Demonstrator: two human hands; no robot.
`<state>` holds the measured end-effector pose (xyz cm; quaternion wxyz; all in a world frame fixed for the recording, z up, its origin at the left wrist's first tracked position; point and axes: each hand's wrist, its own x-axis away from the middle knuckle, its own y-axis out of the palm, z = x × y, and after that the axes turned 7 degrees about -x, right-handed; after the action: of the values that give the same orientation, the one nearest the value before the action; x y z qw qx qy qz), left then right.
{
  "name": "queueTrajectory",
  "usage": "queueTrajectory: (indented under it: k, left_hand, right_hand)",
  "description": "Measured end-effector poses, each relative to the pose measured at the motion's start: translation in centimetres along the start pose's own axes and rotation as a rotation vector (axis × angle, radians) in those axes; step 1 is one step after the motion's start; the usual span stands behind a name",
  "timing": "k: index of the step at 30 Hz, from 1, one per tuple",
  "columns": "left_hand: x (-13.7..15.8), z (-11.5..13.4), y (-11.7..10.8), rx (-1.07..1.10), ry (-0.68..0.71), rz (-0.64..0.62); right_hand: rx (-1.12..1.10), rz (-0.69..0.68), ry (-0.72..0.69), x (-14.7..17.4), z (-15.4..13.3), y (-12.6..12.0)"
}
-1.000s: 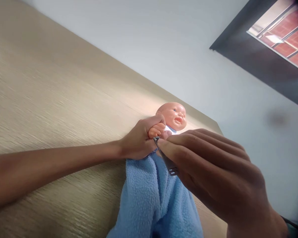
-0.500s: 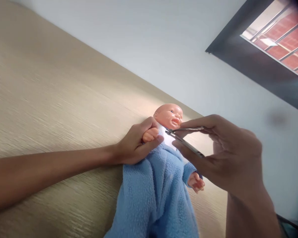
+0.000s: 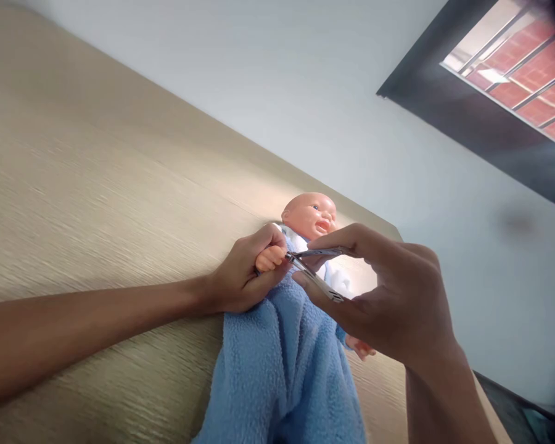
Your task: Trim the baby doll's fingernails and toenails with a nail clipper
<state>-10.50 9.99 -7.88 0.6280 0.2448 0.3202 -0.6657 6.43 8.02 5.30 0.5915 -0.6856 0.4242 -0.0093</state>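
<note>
- Blue-suited baby doll [image 3: 282, 351], head view: lying on the worktop [image 3: 120, 203]; fingers of the left hand [image 3: 240, 271] grip one doll hand [image 3: 269, 259].
- Nail clipper [image 3: 317, 281]: levers apart, gripped by the right hand's [image 3: 398, 302] fingers, tip at that doll hand; clipping done or left cannot be told.

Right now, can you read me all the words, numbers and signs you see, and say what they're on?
No words, numbers or signs can be read.
Silver metal nail clippers in the right hand: small dark marks, too small to tell if they're letters.
Blue fleecy doll suit: no lettering shows.
</note>
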Motion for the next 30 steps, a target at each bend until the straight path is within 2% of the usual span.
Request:
queueTrajectory:
  k: [9,15,20,30]
  left_hand:
    - [-0.36,-0.13,-0.17,0.024,0.019,-0.033]
    - [-0.21,-0.29,-0.16,0.035,0.001,-0.046]
    - [-0.19,-0.12,-0.30,0.047,-0.003,-0.055]
    - [-0.26,-0.08,-0.41,0.032,0.003,-0.075]
  right_hand:
    - [0.039,0.012,-0.016,0.09,-0.15,0.16]
    - [-0.008,-0.053,0.008,0.14,-0.50,-0.14]
    - [-0.002,-0.044,0.006,0.21,-0.66,-0.16]
    - [-0.043,-0.030,0.082,0.11,-0.78,-0.11]
